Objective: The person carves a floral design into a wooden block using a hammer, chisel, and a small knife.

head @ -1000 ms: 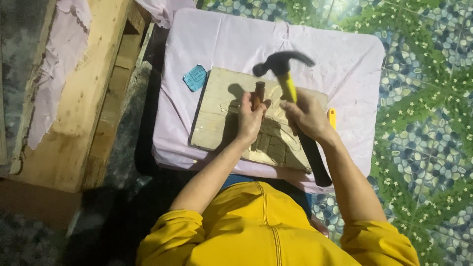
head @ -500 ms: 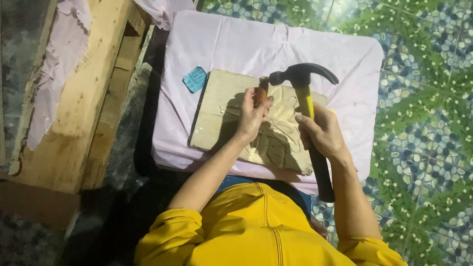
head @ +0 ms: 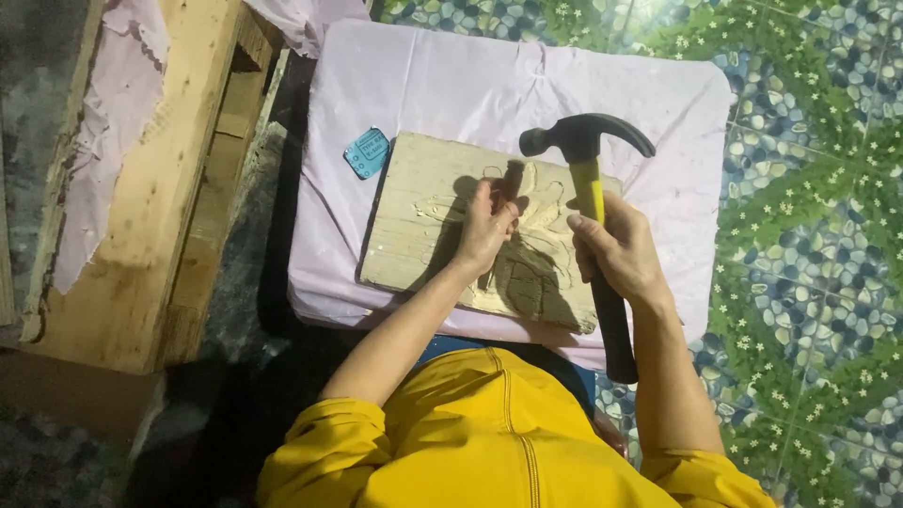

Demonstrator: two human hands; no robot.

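Note:
A pale wooden board with a carved pattern lies on a low table under a pink cloth. My left hand rests on the board and grips a small chisel that stands upright on the carving. My right hand is closed around the yellow-and-black handle of a claw hammer. The black hammer head hangs just right of the chisel's top, a little above it.
A small blue square object lies on the cloth by the board's far left corner. A rough wooden pallet with torn pink sheet stands to the left. The floor on the right is pebble-and-leaf patterned.
The hammer has swung back and forth: its head moved right and up, then came back down toward the chisel. My left hand stays put on the chisel.

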